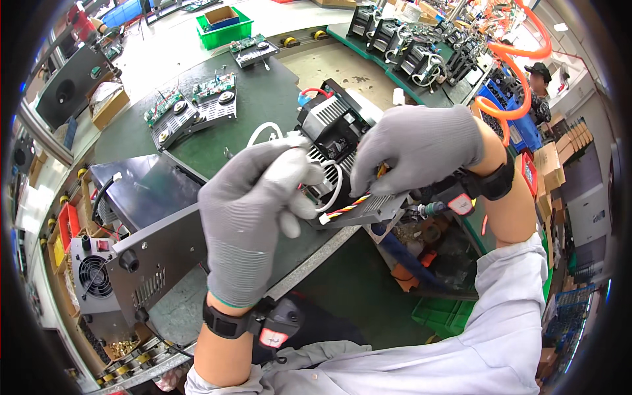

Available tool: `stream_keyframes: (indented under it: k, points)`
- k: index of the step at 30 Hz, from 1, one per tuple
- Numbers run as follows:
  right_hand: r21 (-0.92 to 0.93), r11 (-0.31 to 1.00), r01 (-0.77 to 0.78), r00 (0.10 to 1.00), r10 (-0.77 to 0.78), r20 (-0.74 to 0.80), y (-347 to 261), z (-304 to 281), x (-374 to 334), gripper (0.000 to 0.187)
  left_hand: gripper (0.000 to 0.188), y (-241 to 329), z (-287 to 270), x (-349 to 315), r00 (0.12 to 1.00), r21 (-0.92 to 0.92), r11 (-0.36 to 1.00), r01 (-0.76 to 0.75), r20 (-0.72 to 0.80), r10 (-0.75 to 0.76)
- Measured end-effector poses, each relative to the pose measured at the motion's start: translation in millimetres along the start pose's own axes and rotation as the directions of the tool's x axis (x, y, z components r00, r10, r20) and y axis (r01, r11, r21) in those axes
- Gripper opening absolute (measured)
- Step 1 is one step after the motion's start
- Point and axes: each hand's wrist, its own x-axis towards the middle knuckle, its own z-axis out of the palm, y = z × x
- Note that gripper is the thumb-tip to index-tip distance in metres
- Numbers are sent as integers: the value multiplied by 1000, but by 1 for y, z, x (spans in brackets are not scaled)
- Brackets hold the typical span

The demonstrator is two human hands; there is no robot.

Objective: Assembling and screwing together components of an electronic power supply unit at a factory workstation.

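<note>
In front of me, on the table's near edge, sits an electronic assembly (324, 116) with silver heatsink fins, a black block and a grey metal base. My left hand (253, 191), in a grey glove, is at its left side with thumb and fingers pinched together; what they hold is hidden. Close by the fingertips loops a white cable (340, 187). My right hand (421, 145), also gloved, reaches over the right side. Its fingers are closed at the upper end of a red, yellow and black wire bundle (349, 209), whose white connector hangs free over the base.
A grey metal housing (148, 257) with a fan stands at the left. Several circuit-board plates (214, 105) lie farther back, near a green bin (224, 27). More assemblies (408, 56) stand at the far right beneath an orange coiled hose (520, 52). Another person (540, 92) is farther off.
</note>
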Motion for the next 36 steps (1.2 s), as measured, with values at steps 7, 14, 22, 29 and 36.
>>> stream_keyframes:
  k: [7,14,22,29,36]
  points:
    - [252,960,-123,984,152,-98,7,-11,-38,37,16,-1,38,26,960,171,959,-227,202,191]
    - [-252,947,-197,960,134,-247,0,4,-23,28,14,8,34,37,977,127,987,103,175,-125]
    - [-110,974,-198,971,210,110,9,-18,-9,21,16,7,34,28,961,375,927,-18,263,-88]
    - [-434,836,-335,908,410,89,-11,-12,1,26,18,-9,28,30,920,364,869,-334,327,217]
    - [-654,579,-487,852,481,-208,-22,4,-1,22,15,-12,35,21,881,652,593,-472,346,321]
